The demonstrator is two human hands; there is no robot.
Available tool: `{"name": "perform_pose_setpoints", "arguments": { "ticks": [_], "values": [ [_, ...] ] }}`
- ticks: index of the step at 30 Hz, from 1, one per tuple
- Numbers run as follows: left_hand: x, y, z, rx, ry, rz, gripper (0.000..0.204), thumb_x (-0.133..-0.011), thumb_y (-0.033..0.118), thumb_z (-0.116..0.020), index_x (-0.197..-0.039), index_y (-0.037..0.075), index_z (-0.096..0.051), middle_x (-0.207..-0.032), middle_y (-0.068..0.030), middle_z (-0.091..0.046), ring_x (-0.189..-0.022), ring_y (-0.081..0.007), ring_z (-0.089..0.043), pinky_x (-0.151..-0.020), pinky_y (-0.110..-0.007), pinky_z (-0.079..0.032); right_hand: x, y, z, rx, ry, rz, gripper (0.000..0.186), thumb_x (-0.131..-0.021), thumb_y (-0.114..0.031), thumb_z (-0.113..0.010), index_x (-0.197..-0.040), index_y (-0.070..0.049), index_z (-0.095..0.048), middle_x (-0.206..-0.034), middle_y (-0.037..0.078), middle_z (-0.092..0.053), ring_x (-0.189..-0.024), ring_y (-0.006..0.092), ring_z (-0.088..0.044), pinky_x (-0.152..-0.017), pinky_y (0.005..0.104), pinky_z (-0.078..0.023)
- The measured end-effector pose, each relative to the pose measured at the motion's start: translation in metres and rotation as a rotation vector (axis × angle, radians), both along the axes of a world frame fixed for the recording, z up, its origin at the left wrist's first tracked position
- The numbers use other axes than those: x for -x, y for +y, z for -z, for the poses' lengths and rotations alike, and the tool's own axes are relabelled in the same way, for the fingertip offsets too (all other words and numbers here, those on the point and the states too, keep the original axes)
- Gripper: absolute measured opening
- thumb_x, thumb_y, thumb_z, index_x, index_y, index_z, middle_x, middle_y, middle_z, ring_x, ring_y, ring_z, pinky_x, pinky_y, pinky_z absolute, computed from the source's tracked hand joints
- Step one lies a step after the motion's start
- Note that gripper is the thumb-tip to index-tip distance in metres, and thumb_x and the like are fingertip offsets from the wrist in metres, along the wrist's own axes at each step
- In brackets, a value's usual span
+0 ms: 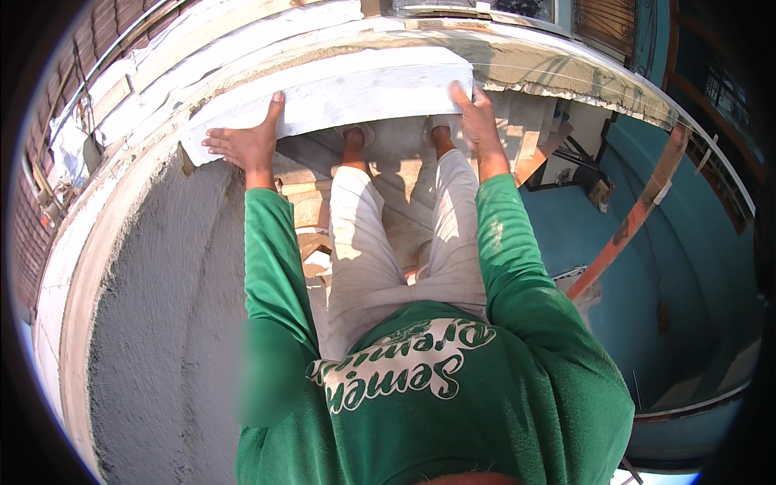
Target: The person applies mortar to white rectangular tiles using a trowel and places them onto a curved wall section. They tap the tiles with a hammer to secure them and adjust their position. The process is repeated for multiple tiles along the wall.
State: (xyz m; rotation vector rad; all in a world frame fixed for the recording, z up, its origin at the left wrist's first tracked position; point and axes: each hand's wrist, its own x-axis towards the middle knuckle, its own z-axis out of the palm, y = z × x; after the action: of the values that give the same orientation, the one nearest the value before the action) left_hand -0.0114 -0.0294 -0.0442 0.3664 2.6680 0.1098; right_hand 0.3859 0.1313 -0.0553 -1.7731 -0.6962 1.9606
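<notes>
A long white slab [364, 89], smooth and faintly streaked, lies across the top of a rough mortar ledge in front of me. Against its near side, toward the left end, my left hand [249, 145] is spread flat, with the thumb up and the fingers stretched leftward. My right hand [479, 125] grips the slab's right end, its thumb on the white face and its fingers around the edge; the fingertips are slightly blurred. The slab's far side is hidden.
A thin string [558, 71] runs along the mortar ledge [537, 69] to the right. A rough grey wall [170, 307] curves along my left. Below my feet are wooden planks [311, 202]. An orange-brown beam [630, 222] slants at the right before teal walls [687, 283]. Roof tiles [101, 40] show far left.
</notes>
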Motion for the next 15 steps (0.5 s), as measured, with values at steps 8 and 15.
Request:
{"name": "perform_pose_setpoints", "arguments": {
  "ticks": [8, 15],
  "values": [
    [-0.005, -0.008, -0.009, 0.029, -0.108, 0.015, 0.185, -0.059, 0.093, -0.089, -0.168, -0.021, 0.009, -0.174, -0.05, 0.011, -0.165, -0.062, 0.015, -0.133, -0.072, -0.004, -0.003, 0.005, -0.007, 0.042, 0.024, -0.009, 0.062, -0.107, -0.026, -0.08, -0.157, 0.001, -0.057, -0.141, 0.009, -0.07, -0.127, 0.019, -0.066, -0.112, 0.0377, -0.052],
    [-0.018, -0.016, -0.008, 0.022, -0.098, -0.015, 0.18, -0.062, 0.091, -0.088, -0.168, -0.02, 0.007, -0.175, -0.0475, 0.01, -0.167, -0.06, 0.011, -0.134, -0.071, -0.01, -0.009, 0.008, -0.006, 0.055, 0.0, -0.091, 0.059, -0.108, -0.032, -0.078, -0.156, -0.004, -0.057, -0.139, 0.008, -0.069, -0.126, 0.0206, -0.067, -0.108, 0.0435, -0.057]
  ]
}}
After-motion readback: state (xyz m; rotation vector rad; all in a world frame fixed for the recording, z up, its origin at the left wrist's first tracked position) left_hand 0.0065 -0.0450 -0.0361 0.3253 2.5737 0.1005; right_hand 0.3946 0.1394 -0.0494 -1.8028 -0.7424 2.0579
